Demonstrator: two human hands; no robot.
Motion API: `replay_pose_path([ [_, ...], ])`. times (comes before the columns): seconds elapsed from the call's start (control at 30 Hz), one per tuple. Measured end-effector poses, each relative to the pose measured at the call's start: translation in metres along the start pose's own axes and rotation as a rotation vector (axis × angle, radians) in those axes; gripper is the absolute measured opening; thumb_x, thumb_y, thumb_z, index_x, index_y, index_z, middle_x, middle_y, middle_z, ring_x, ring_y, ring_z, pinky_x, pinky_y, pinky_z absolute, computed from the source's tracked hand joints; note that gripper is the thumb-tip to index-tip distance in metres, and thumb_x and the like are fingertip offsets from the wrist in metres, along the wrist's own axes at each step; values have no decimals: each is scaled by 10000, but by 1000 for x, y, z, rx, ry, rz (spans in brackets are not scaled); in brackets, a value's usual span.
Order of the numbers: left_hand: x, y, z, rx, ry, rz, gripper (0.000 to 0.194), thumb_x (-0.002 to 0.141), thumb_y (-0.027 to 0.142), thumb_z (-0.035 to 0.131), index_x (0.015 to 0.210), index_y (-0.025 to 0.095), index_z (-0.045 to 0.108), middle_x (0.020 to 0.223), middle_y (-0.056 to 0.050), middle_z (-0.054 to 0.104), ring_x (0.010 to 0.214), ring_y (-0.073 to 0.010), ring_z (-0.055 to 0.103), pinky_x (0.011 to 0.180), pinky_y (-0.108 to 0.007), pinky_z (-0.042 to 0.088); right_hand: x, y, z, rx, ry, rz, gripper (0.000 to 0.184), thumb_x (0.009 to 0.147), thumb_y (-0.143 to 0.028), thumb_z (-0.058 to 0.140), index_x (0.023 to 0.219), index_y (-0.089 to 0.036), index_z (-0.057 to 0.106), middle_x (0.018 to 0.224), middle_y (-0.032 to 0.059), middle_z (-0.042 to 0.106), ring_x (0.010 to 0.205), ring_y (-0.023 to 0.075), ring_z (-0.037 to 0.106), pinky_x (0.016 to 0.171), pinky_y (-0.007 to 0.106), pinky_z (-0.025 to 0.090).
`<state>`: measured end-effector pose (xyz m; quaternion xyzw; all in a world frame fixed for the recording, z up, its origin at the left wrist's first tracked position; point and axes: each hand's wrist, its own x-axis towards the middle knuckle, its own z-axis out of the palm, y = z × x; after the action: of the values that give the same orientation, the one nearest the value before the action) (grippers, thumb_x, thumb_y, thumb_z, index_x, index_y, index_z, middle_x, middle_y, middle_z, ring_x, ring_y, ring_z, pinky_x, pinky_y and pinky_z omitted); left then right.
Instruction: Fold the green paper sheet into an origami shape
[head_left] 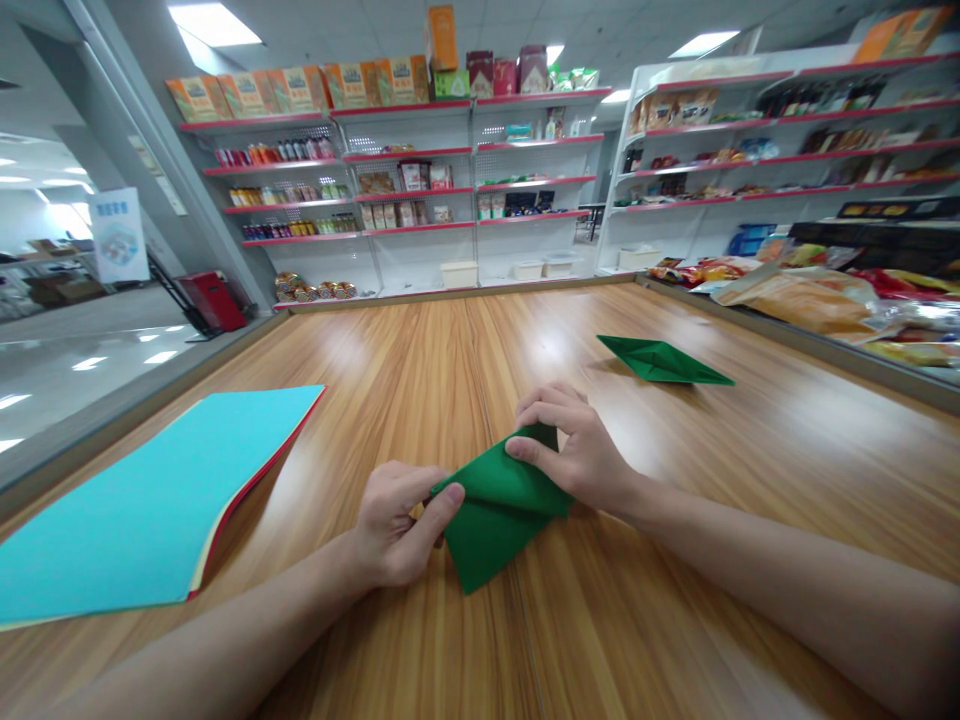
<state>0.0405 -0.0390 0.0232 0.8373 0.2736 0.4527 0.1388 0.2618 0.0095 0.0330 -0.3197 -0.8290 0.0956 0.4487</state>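
A partly folded sheet of green paper (502,510) is held between my two hands, tilted just above the wooden table. My left hand (401,520) pinches its left corner, thumb on top and fingers curled beneath. At the upper right edge, my right hand (574,445) grips the paper with the thumb on the near face and fingers behind. Creases run across the paper, and one layer lies folded over another. Further back on the right lies a folded green paper boat (664,360), pointed at both ends, apart from my hands.
A stack of coloured paper (172,490), turquoise on top, lies at the left. The wooden table (405,360) has a raised dark edge. Packaged goods (817,300) are heaped beyond its right side. Stocked shelves (420,155) stand behind, and a red hand truck (214,300) at left.
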Motion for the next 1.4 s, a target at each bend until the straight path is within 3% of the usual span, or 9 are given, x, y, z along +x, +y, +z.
replay_pose_path([
  [0.27,1,-2,3,74,43,54,325,874,140,465,568,198,373,464,64,302,377,-75,304,413,-257,202,1,-2,-1,13,26,-56,164,848,-230,617,688,-200,596,733,1,632,757,171,514,798,379,384],
  [0.57,-2,-6,3,106,28,109,273,870,115,470,612,191,424,483,56,344,396,-82,333,427,-263,225,0,-1,0,74,17,-89,170,863,-178,573,696,-195,601,733,19,623,743,172,513,737,366,411],
  [0.7,-1,-9,5,75,34,174,307,871,66,444,603,198,371,494,53,349,407,-81,331,438,-267,226,1,0,-1,114,25,-127,176,862,-173,573,689,-184,603,722,31,621,729,172,510,710,359,418],
  [0.97,2,-2,12,99,207,264,373,814,-39,438,596,203,257,531,64,220,407,-76,222,440,-288,150,-1,-2,-1,160,83,-160,159,852,-171,589,695,-178,610,719,40,614,727,179,519,710,373,419],
  [1.13,5,3,11,130,251,255,378,781,-51,444,586,199,238,528,65,193,400,-72,196,440,-289,136,-1,-5,-6,179,93,-170,160,851,-169,588,694,-177,615,710,41,609,723,179,514,712,376,420],
  [1.4,3,8,9,259,203,204,139,801,81,508,712,185,482,500,62,349,393,-79,323,397,-251,225,0,-4,-6,182,74,-134,171,858,-166,571,691,-168,606,714,48,602,720,177,507,679,359,422],
])
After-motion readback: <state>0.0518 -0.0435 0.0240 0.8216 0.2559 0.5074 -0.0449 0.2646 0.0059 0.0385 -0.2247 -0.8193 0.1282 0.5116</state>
